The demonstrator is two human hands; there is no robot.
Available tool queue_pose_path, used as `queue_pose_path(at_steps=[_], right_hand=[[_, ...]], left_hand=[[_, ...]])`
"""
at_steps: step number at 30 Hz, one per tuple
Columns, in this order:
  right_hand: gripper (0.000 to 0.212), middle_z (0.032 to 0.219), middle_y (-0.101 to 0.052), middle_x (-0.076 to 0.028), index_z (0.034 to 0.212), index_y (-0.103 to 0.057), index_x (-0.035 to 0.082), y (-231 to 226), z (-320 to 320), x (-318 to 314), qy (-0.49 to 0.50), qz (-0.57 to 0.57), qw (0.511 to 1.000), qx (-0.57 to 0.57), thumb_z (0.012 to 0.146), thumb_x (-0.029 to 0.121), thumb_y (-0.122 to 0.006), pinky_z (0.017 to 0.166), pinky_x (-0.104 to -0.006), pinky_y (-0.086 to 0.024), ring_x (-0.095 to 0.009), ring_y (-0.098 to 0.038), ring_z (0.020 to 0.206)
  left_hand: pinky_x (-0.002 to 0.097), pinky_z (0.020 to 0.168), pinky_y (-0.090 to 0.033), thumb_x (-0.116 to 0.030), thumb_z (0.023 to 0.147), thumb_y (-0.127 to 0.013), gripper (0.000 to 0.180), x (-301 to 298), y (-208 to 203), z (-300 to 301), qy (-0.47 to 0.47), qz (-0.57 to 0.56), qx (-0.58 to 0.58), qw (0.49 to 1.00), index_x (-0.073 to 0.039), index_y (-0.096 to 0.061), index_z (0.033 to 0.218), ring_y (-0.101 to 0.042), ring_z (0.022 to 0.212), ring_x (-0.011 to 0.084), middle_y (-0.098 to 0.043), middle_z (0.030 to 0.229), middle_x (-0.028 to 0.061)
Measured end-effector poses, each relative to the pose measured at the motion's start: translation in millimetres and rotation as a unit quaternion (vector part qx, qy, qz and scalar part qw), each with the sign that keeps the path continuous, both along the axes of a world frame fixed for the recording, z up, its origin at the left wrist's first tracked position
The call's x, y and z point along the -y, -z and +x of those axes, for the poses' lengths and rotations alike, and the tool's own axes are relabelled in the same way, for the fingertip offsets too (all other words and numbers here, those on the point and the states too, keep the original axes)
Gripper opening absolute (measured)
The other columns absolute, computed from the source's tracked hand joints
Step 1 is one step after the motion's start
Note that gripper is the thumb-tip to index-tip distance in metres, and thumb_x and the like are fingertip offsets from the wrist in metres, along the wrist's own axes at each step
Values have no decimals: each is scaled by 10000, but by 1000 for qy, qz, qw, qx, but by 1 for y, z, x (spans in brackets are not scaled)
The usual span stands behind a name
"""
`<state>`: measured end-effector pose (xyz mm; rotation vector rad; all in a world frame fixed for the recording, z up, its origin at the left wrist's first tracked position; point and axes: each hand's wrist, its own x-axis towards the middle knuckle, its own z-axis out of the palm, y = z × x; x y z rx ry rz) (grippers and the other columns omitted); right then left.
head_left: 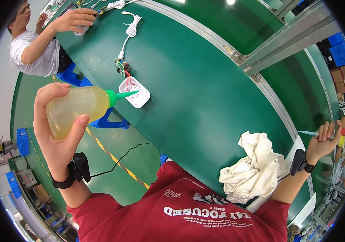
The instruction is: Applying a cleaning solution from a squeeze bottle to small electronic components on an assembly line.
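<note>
My left hand (55, 129) is wrapped round a squeeze bottle (80, 105) of pale yellow liquid, held on its side with its green nozzle pointing right. The nozzle's tip is over a white plastic housing (139, 97) on the table; whether it touches cannot be told. Red wires run from inside the housing to a small green circuit board (121, 67), which has a white cable (131, 31) attached. At the far right, my right hand (325, 141) closes round a slim object with a pale blue pointed tip (307, 132); the hand hides most of it.
A crumpled cream cloth (253, 169) lies on the green table (188, 92) near my body. A metal frame (257, 56) rises along the far edge. At the upper left a co-worker (37, 52) in white reaches over the table. A blue stool (110, 119) stands beside it.
</note>
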<state>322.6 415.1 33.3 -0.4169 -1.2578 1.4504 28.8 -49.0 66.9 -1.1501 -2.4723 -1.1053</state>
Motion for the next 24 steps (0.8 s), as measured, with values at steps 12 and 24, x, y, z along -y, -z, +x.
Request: queue_pose_path(at_steps=[12, 24], right_hand=[[237, 614, -287, 18, 1061, -500, -10, 3, 5, -7, -1, 11, 1000, -1, 977, 198, -422, 388, -201, -188, -54, -218, 469], [207, 618, -282, 15, 1009, -509, -1, 3, 2, -2, -29, 20, 999, -14, 974, 193, -448, 387, -202, -202, -50, -234, 468]], left_hand=[[334, 822, -450, -52, 628, -750, 465, -11, 5, 1, 5, -27, -15, 1000, -21, -538, 1040, -541, 933, 233, -542, 1015, 118], [320, 693, -463, -78, 621, -777, 425, -12, 4, -5, 21, -33, -45, 998, -40, -570, 990, -559, 819, 243, -562, 919, 91]])
